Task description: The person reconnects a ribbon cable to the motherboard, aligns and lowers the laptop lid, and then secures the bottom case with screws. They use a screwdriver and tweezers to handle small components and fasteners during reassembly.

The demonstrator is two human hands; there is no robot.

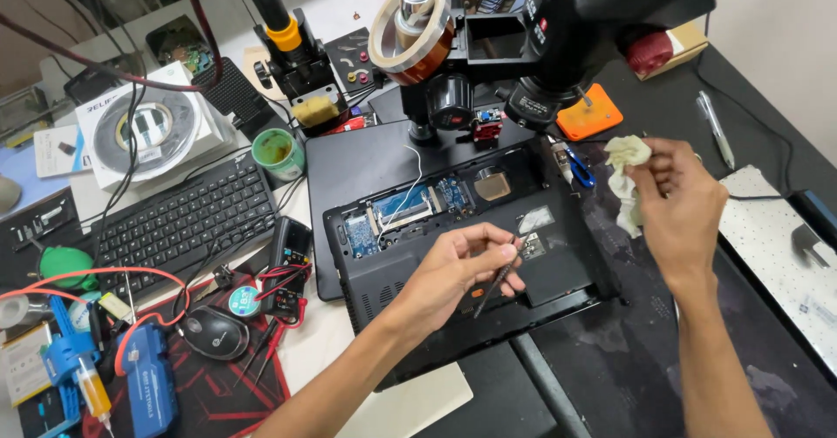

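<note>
Laptop base (540, 264), black, bottom side up, lies at the centre of the bench with its service cover off; the open bay at its 11 o'clock corner shows blue circuit boards (403, 211), a white wire and a round copper-coloured part.

Left hand (458, 274) sits over the middle of the base, thumb and fingers pinched shut on a thin dark tool (499, 277) (a small screwdriver or pick, too slim to tell which). The tool slants from the fingers down toward 7 o'clock, with its upper end near a small pale patch on the case.

Right hand (676, 198) hovers off the base's 3 o'clock edge, fingers closed on a crumpled pale wipe (626, 181) that hangs toward 6 o'clock. It does not touch the laptop.

Step in hand, as I judge it: cleaning or servicing inside the opened base, tool ready, wipe standing by. A next move would call for a steady tip set down square on a small screw or contact, with the wipe kept clear of the bare boards and the loose wire.

Around: microscope head (567, 28) overhangs at 12 o'clock; roll of amber tape (410, 28) beside it; green pot (279, 152) at 10 o'clock; black keyboard (187, 220) and mouse (214, 332) at 9 and 8 o'clock; orange pad (589, 114) at 1 o'clock.
</note>
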